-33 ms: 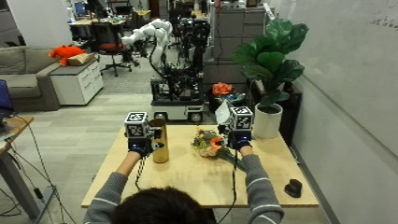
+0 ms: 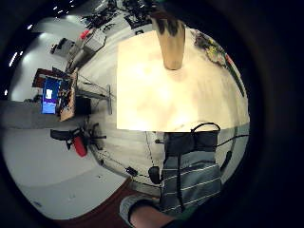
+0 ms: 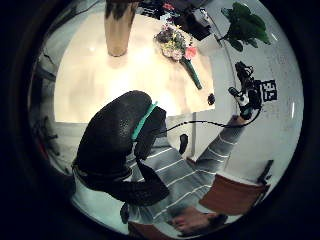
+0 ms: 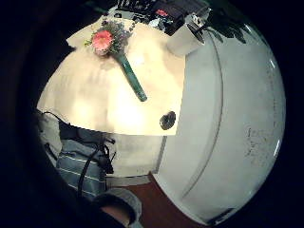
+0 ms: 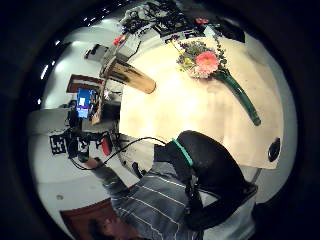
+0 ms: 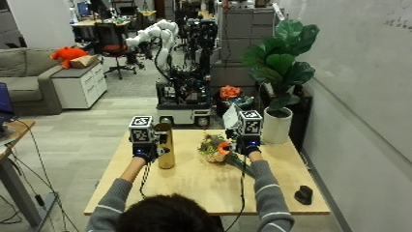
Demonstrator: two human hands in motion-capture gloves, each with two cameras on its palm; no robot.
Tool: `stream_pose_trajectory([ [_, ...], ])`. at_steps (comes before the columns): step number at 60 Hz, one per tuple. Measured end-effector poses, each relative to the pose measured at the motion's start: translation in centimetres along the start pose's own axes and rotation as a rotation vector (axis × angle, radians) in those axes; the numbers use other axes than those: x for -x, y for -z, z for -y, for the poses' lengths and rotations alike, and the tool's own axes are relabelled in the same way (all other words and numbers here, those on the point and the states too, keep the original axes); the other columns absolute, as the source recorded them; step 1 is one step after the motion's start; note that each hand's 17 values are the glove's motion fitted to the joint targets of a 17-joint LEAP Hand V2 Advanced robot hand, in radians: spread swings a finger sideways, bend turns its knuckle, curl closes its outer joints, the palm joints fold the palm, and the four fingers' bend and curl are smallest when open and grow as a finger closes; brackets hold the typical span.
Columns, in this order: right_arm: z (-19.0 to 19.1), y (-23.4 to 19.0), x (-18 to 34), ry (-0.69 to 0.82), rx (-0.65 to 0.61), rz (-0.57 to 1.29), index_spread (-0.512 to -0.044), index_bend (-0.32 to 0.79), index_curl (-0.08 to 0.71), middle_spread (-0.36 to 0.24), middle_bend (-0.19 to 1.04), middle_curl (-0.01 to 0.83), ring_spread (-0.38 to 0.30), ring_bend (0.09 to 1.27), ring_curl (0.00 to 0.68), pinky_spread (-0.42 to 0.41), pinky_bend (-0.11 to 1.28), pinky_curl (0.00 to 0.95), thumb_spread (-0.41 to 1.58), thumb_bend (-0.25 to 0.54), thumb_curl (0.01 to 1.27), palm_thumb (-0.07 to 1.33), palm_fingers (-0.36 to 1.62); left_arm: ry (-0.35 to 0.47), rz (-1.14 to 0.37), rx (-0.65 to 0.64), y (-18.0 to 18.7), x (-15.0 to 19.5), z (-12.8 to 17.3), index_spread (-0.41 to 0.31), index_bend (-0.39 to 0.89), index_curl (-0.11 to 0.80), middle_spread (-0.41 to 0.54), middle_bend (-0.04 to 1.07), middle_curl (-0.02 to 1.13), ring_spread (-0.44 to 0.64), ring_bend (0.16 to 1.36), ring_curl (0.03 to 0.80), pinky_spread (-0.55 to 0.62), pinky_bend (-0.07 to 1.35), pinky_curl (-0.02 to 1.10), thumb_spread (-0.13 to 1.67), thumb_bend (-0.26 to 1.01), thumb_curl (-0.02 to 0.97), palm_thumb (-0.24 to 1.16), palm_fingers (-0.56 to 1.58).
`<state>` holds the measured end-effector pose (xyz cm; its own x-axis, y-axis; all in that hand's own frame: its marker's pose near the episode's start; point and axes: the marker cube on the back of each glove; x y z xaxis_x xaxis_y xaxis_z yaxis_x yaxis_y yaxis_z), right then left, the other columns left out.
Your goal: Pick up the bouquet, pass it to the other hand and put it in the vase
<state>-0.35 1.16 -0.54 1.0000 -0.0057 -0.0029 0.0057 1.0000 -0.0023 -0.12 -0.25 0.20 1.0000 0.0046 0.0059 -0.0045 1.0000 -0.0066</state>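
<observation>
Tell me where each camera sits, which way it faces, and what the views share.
Outside view: above, behind the head; faces wooden table, both forearms.
Left little-finger palm view: faces tall gold vase; striped sleeve.
Left thumb palm view: faces vase, left hand.
Right little-finger palm view: faces pink-flowered bouquet with green stem; sleeve.
Right thumb palm view: faces bouquet, right hand.
All five share the bouquet.

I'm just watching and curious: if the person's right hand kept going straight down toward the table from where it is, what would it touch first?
Most likely the bouquet lying on the table: the right hand is above its green stem, near the flowers. Depth is hard to judge.
</observation>
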Motion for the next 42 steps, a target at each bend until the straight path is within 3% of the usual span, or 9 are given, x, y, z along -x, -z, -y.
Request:
stream_pose_trajectory([
  [6, -1.8, 0.8, 0.4, 0.01, 0.0, -0.001, -0.339, 0.1, 0.07, -0.058, 0.23, 0.13, -0.007, 0.4, 0.148, 0.153, 0.49, 0.198, 0.75, 0.181, 0.12, 0.4, 0.28, 0.003, 0.01, 0.003, -0.1, 0.0, 0.1, 0.022, 0.03, -0.004, 0.33, 0.2, 0.07, 0.37, 0.5, 0.127, 0.34, 0.63, 0.2, 0.76, 0.07, 0.098, 0.19, -0.04],
  [13, -2.4, 0.9, 0.3, 0.03, 0.001, 0.01, -0.388, 0.11, 0.096, -0.064, 0.24, 0.182, -0.008, 0.42, 0.183, 0.177, 0.51, 0.239, 0.9, 0.134, 0.15, 0.42, 0.25, -0.01, 0.023, 0.007, 0.3, -0.5, -0.7, 0.026, 0.06, 0.008, 0.391, 0.22, 0.12, 0.44, 0.56, 0.159, 0.39, 0.67, 0.24, 0.92, 0.04, 0.142, 0.2, -0.08],
  [20, -2.4, 1.2, 0.1, 0.033, -0.03, 0.019, -0.407, 0.12, 0.118, -0.067, 0.24, 0.221, -0.008, 0.43, 0.205, 0.187, 0.51, 0.265, 0.98, 0.086, 0.18, 0.44, 0.23, -0.023, 0.031, -0.001, 0.6, -1.2, -0.6, 0.028, 0.07, 0.02, 0.419, 0.22, 0.16, 0.48, 0.58, 0.178, 0.42, 0.68, 0.26, 0.99, 0.0, 0.179, 0.21, -0.1],
  [24, -0.2, 0.0, -1.2, 0.0, -0.004, 0.031, -0.412, 0.12, 0.128, -0.067, 0.24, 0.238, -0.009, 0.44, 0.216, 0.189, 0.52, 0.277, 1.0, 0.057, 0.19, 0.45, 0.23, -0.02, 0.022, -0.002, 0.6, -1.6, -0.2, 0.028, 0.08, 0.03, 0.424, 0.22, 0.18, 0.49, 0.58, 0.184, 0.42, 0.68, 0.27, 1.02, -0.01, 0.196, 0.22, -0.1],
  [29, -1.6, 1.2, -0.7, 0.006, -0.003, 0.017, -0.411, 0.12, 0.138, -0.062, 0.25, 0.258, -0.009, 0.44, 0.228, 0.191, 0.52, 0.288, 1.02, 0.028, 0.21, 0.46, 0.22, -0.048, -0.014, -0.017, 0.4, -2.2, 0.5, 0.03, 0.08, 0.042, 0.429, 0.21, 0.19, 0.5, 0.58, 0.191, 0.43, 0.68, 0.28, 1.03, -0.02, 0.214, 0.22, -0.1],
  [42, -1.6, 1.7, -1.3, -0.027, -0.018, -0.013, -0.406, 0.1, 0.148, -0.061, 0.23, 0.29, -0.009, 0.47, 0.256, 0.186, 0.56, 0.32, 1.04, -0.02, 0.24, 0.48, 0.22, -0.099, -0.022, -0.091, -2.1, -4.3, 2.5, 0.024, 0.14, 0.102, 0.351, 0.3, 0.26, 0.47, 0.57, 0.201, 0.42, 0.6, 0.28, 1.07, -0.01, 0.247, 0.24, 0.02],
])
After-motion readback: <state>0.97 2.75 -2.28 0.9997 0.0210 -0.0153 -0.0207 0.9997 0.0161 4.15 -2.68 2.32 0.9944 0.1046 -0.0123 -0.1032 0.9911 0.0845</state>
